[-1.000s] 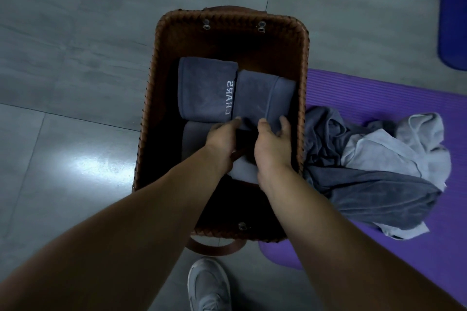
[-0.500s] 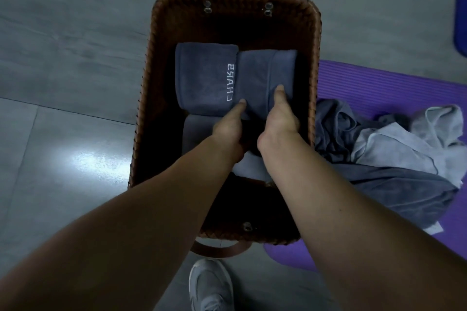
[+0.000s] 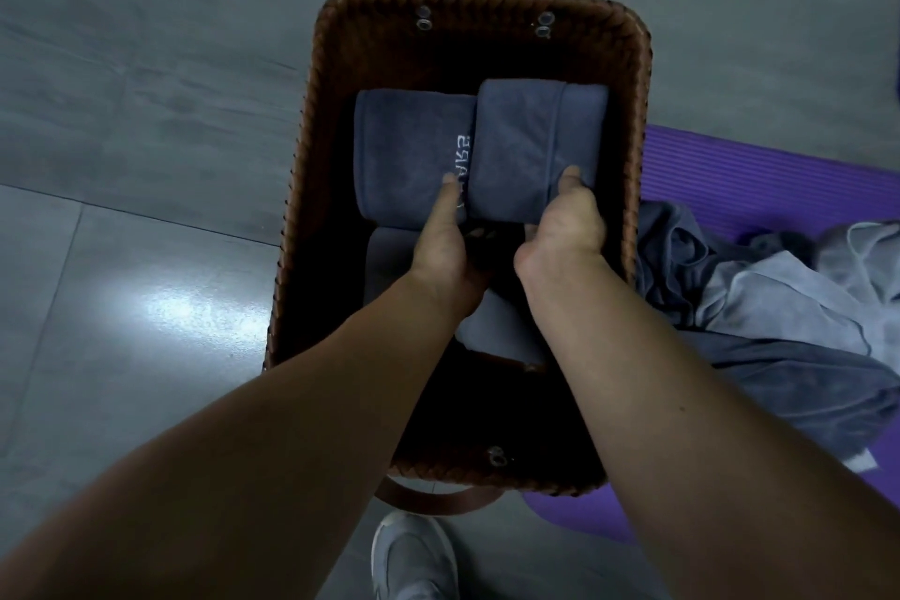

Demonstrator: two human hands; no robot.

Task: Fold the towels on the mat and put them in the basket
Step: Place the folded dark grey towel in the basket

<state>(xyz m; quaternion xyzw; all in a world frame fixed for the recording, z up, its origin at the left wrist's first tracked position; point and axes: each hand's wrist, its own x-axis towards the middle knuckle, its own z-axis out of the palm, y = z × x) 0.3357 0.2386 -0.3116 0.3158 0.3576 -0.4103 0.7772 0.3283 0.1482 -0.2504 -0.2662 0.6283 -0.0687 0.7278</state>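
Slate towel (image 3: 528, 146) — under fingers (image 3: 572, 177), in basket (image 3: 462, 45)

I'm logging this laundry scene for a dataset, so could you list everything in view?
Basket: one, brown woven, on grey floor.
Lettered towel: one, dark blue, folded, basket's far left.
Plain towel: one, dark blue, folded, beside it, right.
Grey towel: at least one, paler, nearer in basket, partly hidden.
Mat: one, purple, right of basket.
Loose towels: pile, dark and light grey, on the mat.
Shoe: one, pale grey, bottom edge.
Left hand: one, thumb touches lettered towel.
Right hand: one, grips plain towel's near edge.
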